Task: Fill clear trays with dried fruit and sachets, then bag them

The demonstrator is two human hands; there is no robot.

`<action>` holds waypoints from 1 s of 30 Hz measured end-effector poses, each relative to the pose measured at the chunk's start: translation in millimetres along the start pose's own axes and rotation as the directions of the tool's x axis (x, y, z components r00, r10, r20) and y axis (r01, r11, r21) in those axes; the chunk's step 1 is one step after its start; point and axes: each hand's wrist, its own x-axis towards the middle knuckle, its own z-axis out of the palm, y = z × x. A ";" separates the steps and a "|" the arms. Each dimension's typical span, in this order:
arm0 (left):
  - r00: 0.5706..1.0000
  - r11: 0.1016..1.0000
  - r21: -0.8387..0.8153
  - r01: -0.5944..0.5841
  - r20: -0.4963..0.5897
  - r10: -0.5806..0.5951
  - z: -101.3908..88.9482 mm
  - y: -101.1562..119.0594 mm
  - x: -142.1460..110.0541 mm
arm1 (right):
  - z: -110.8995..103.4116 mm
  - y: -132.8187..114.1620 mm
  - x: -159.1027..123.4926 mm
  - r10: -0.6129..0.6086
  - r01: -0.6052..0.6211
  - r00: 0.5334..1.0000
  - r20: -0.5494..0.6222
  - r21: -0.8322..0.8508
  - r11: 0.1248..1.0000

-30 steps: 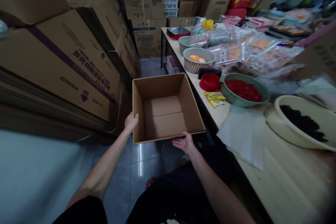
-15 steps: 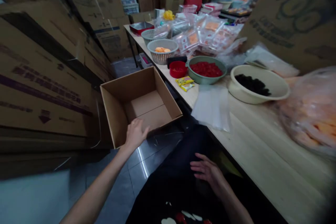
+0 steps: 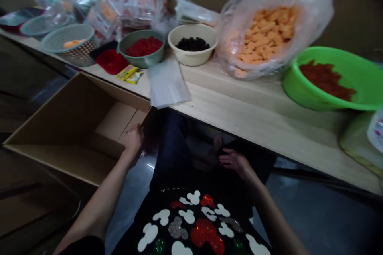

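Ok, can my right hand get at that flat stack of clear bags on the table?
Probably yes: your right hand looks empty, its fingers loosely spread, and the clear bags lie uncovered by the table's near edge. It seems it need only clear that edge.

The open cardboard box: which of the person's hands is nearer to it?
The left. The left hand is at the right-hand edge of the cardboard box; the right hand is farther off, over the lap.
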 end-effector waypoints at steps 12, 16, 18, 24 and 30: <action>0.743 0.785 -0.250 -0.567 -0.566 0.356 -65.9 129.0 13.1 | -30.1 6.8 -19.0 -0.191 0.195 0.972 -0.137 0.019 0.981; 0.687 0.678 -0.312 -0.666 -0.610 0.395 -57.5 179.0 46.3 | -30.5 -4.4 -25.4 -0.257 0.261 0.955 -0.147 0.009 0.965; 0.691 0.656 -0.340 -0.674 -0.606 0.395 -45.0 195.7 61.3 | -34.1 -5.2 -28.2 -0.269 0.273 0.954 -0.134 0.006 0.962; 0.752 0.745 -0.321 -0.585 -0.559 0.350 -14.0 211.0 77.6 | -50.7 13.5 -34.2 -0.289 0.307 0.938 -0.191 0.073 0.949; 0.742 0.737 -0.289 -0.611 -0.535 0.405 -11.7 207.4 81.5 | -45.8 18.6 -39.2 -0.326 0.354 0.929 -0.177 0.153 0.923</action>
